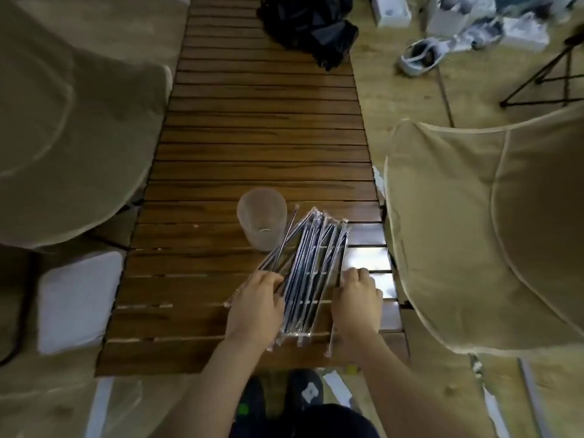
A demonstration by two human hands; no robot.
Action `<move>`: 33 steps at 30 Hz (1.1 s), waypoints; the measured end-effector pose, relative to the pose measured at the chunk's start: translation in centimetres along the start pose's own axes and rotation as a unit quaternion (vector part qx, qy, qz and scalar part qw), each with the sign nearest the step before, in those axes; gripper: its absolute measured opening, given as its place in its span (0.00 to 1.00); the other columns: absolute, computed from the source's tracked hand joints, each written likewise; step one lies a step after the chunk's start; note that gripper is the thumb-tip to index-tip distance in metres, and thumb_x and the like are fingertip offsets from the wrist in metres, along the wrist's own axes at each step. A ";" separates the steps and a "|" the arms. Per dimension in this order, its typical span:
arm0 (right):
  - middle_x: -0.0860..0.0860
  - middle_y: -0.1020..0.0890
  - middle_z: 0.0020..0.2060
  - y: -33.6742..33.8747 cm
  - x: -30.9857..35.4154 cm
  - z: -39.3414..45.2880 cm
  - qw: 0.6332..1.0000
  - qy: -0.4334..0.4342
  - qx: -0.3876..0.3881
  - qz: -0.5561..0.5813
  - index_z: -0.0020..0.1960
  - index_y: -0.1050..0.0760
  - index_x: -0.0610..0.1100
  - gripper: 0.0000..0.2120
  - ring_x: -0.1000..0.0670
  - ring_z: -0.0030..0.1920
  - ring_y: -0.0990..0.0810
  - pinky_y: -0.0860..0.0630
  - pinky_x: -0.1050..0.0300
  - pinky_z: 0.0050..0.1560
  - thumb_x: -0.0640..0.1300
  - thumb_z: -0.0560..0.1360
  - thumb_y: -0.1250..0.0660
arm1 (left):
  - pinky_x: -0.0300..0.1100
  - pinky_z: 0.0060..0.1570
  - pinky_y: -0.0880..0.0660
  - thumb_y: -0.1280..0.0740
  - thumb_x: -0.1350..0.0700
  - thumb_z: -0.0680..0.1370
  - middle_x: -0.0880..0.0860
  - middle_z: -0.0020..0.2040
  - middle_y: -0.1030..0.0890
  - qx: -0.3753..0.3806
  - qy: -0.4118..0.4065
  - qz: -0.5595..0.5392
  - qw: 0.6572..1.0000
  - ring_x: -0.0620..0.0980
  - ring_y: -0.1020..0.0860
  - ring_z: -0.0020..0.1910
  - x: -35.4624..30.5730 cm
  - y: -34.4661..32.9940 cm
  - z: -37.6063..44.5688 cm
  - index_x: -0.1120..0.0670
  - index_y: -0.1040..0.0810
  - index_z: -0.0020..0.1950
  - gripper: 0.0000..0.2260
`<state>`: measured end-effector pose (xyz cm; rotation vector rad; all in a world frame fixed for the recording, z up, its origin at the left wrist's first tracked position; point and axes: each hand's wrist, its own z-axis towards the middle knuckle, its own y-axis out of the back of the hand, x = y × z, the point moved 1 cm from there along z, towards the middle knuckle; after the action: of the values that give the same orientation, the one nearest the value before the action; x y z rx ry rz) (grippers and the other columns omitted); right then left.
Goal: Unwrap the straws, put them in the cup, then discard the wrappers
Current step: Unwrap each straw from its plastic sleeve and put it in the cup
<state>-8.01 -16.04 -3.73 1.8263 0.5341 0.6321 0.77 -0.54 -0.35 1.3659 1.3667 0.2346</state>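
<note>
Table: slatted wood, running up the frame's centre.
Straws: wrapped bundle, lower centre; none unwrapped yet, so the task is judged barely begun.
Cup: empty, touching the bundle's upper left.
Left hand: fingers curled around the bundle's left straws.
Right hand: fingers curled on the bundle's right edge.

Counts: 1 translucent plastic cup, upright. 1 fanned pile of dark metal straws in clear plastic wrappers; exact straw count can't be read, they overlap, roughly ten or more. 2 bare hands: left hand, right hand. 1 brown slatted wooden table. 2 beige fabric chairs. 1 crumpled black bag. 1 white square cushion. 2 dark shoes.
</note>
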 end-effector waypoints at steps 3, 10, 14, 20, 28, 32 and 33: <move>0.46 0.25 0.50 -3.0 0.6 1.6 0.985 -0.016 -0.123 0.117 0.53 0.28 0.41 0.07 0.44 0.48 0.26 0.30 0.51 0.48 0.40 0.74 0.37 | 0.38 0.60 0.26 0.37 0.57 0.79 0.43 0.66 0.29 -0.069 -0.029 -0.048 0.996 0.40 0.26 0.58 0.6 -3.4 2.1 0.46 0.30 0.68 0.18; 0.51 0.28 0.58 -8.0 -0.9 1.8 0.933 0.001 -0.234 0.273 0.57 0.28 0.44 0.09 0.51 0.49 0.26 0.26 0.56 0.47 0.40 0.77 0.40 | 0.45 0.73 0.42 0.38 0.49 0.79 0.42 0.76 0.38 -0.159 -0.069 -0.085 0.981 0.39 0.44 0.74 2.9 -10.1 3.6 0.42 0.39 0.75 0.24; 0.49 0.31 0.66 -8.2 -2.1 0.3 0.937 0.056 -0.204 0.278 0.61 0.29 0.43 0.13 0.50 0.60 0.28 0.37 0.68 0.55 0.38 0.77 0.39 | 0.45 0.76 0.50 0.41 0.45 0.79 0.43 0.78 0.42 -0.203 -0.114 -0.026 0.972 0.43 0.50 0.77 4.3 -12.5 1.5 0.44 0.43 0.77 0.27; 0.45 0.27 0.61 -7.1 -3.5 -2.8 0.959 0.090 -0.140 0.232 0.59 0.28 0.42 0.12 0.45 0.58 0.27 0.31 0.55 0.53 0.42 0.76 0.38 | 0.52 0.76 0.47 0.45 0.41 0.80 0.46 0.73 0.32 -0.250 -0.173 0.055 0.951 0.47 0.39 0.75 3.2 -11.7 -1.7 0.46 0.36 0.75 0.23; 0.45 0.22 0.51 -6.6 -3.4 -3.1 0.983 0.087 -0.038 0.158 0.49 0.22 0.44 0.07 0.43 0.53 0.24 0.23 0.46 0.54 0.44 0.76 0.37 | 0.48 0.76 0.58 0.48 0.41 0.82 0.46 0.80 0.53 -0.114 -0.149 0.119 0.975 0.47 0.59 0.78 5.3 -14.4 -4.8 0.43 0.47 0.78 0.25; 0.47 0.26 0.52 -6.6 -3.0 -2.5 0.989 0.075 -0.035 0.125 0.50 0.22 0.45 0.07 0.44 0.55 0.26 0.25 0.43 0.57 0.45 0.75 0.35 | 0.46 0.74 0.59 0.44 0.44 0.82 0.45 0.79 0.50 -0.103 -0.140 0.087 0.981 0.46 0.57 0.78 4.8 -13.8 -3.7 0.43 0.47 0.78 0.25; 0.47 0.26 0.51 -6.5 -3.1 -2.3 0.989 0.069 -0.040 0.127 0.50 0.22 0.45 0.06 0.45 0.54 0.25 0.24 0.43 0.56 0.46 0.75 0.35 | 0.47 0.74 0.58 0.43 0.45 0.82 0.45 0.79 0.49 -0.111 -0.134 0.080 0.981 0.47 0.56 0.78 4.4 -13.8 -3.6 0.43 0.46 0.77 0.24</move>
<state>-12.24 -14.25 -9.74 1.7968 0.3631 0.9438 -8.37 0.61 -12.09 1.2687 0.9774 0.2900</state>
